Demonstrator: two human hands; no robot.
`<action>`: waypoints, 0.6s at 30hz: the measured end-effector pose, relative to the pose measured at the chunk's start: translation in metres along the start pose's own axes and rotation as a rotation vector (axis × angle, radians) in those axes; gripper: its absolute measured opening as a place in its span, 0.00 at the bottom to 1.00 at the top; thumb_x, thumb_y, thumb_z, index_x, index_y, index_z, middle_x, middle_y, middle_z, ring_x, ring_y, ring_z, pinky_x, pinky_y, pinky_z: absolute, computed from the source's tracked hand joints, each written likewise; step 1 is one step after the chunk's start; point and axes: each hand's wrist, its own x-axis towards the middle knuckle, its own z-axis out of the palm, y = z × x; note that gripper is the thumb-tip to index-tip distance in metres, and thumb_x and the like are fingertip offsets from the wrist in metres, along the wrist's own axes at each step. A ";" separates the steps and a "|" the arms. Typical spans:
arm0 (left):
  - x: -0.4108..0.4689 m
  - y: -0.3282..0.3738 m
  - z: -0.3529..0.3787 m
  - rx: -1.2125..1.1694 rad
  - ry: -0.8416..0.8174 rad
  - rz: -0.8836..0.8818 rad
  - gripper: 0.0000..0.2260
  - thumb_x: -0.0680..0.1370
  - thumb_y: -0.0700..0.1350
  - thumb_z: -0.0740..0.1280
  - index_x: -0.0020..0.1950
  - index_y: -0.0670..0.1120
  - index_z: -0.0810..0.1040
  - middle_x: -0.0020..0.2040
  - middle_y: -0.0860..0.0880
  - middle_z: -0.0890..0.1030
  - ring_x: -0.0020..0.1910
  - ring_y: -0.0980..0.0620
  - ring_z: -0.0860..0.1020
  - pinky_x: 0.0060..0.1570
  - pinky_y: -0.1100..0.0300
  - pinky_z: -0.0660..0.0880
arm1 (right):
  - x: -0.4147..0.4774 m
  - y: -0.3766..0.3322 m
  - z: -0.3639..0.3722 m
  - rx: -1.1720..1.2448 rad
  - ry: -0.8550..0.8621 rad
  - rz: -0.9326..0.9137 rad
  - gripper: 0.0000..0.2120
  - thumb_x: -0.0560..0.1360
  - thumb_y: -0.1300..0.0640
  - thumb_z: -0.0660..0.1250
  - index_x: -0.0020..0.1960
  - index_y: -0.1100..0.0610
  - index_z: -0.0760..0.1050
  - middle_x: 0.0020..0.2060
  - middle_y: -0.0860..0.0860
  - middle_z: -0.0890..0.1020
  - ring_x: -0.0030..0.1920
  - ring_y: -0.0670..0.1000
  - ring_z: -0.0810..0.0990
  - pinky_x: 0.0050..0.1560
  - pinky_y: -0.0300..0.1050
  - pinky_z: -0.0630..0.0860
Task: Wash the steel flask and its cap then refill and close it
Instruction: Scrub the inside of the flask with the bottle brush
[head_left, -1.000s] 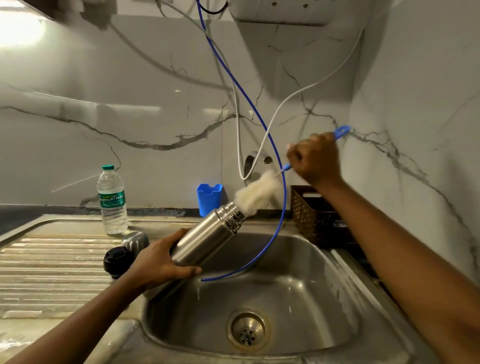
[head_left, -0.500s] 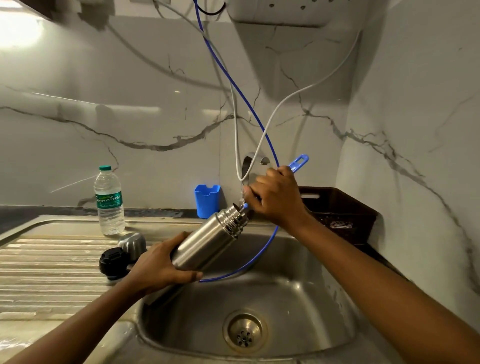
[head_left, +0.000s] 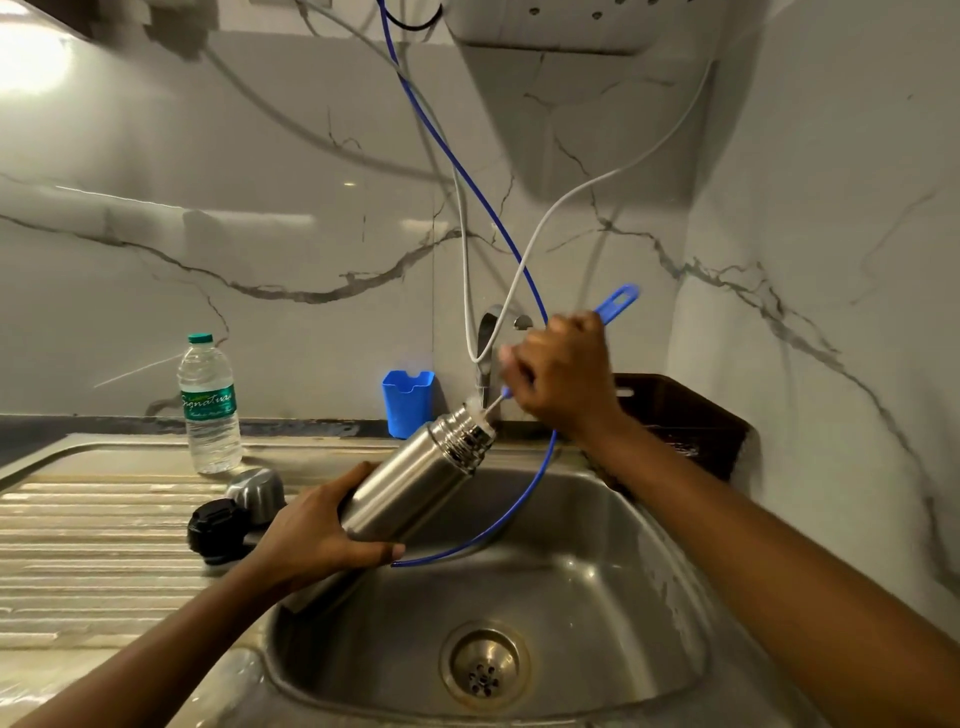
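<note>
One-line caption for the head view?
Left hand holds steel flask over sink; right hand grips blue brush in its mouth.

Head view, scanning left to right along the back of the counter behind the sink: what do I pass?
Along the back: plastic water bottle → blue holder → tap → brown basket.

This is a home kitchen. A shiny steel sink (head_left: 597, 597) with a round drain hole (head_left: 484, 665) sits in the tabletop, and a ribbed steel draining board (head_left: 93, 530) lies beside it. A silver tap (head_left: 485, 338) stands at the back. The white stone wall (head_left: 260, 182) has grey veins. A white box (head_left: 550, 26) hangs above, with a thin blue tube (head_left: 457, 166) and a thin white tube (head_left: 571, 192) hanging down.
</note>
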 end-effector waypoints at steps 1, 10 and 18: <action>-0.001 0.001 0.000 0.008 -0.006 0.004 0.49 0.44 0.83 0.59 0.62 0.65 0.63 0.49 0.60 0.77 0.47 0.61 0.77 0.42 0.73 0.69 | -0.007 -0.013 0.003 -0.002 -0.021 -0.064 0.19 0.76 0.52 0.57 0.28 0.55 0.69 0.22 0.49 0.70 0.29 0.51 0.67 0.42 0.46 0.60; 0.001 -0.011 -0.008 0.018 0.039 0.002 0.47 0.47 0.81 0.62 0.63 0.63 0.67 0.50 0.57 0.79 0.48 0.59 0.78 0.46 0.65 0.74 | 0.028 0.073 -0.013 -0.067 -0.026 0.195 0.22 0.76 0.53 0.57 0.25 0.59 0.71 0.19 0.52 0.71 0.27 0.50 0.65 0.41 0.46 0.63; 0.003 -0.015 -0.006 0.005 0.053 0.035 0.40 0.52 0.72 0.70 0.62 0.62 0.68 0.51 0.55 0.80 0.50 0.57 0.79 0.52 0.56 0.77 | 0.010 -0.004 0.000 -0.011 -0.043 0.023 0.20 0.76 0.51 0.56 0.28 0.55 0.71 0.22 0.48 0.70 0.29 0.50 0.66 0.42 0.46 0.58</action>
